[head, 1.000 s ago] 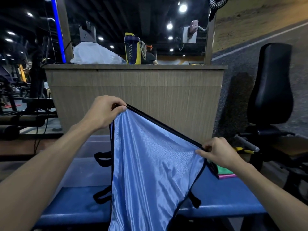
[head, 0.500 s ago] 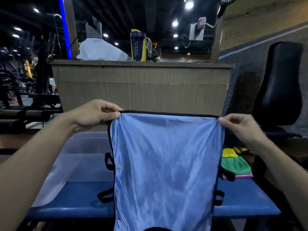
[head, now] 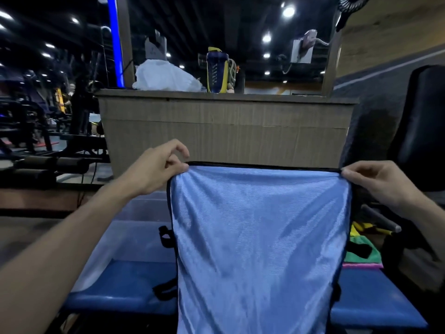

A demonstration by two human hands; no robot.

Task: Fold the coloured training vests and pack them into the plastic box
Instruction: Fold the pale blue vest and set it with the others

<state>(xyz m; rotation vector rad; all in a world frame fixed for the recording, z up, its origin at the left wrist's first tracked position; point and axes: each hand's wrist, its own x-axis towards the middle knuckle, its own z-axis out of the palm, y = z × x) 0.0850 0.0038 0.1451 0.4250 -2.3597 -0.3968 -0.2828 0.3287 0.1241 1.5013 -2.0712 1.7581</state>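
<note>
Above blue bench (head: 125,283), one blue vest (head: 260,237), left hand (head: 156,167) and right hand (head: 375,182) pinching corners

left hand (head: 159,168) – right hand (head: 378,183) pinch top corners | blue vest (head: 260,249) hangs over bench (head: 125,285)

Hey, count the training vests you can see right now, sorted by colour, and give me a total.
Light blue vest, held up by the left hand and right hand: 1
Yellow vest, in the pile at right: 1
Green vest: 1
Pink vest, only an edge showing: 1
Total: 4
</note>
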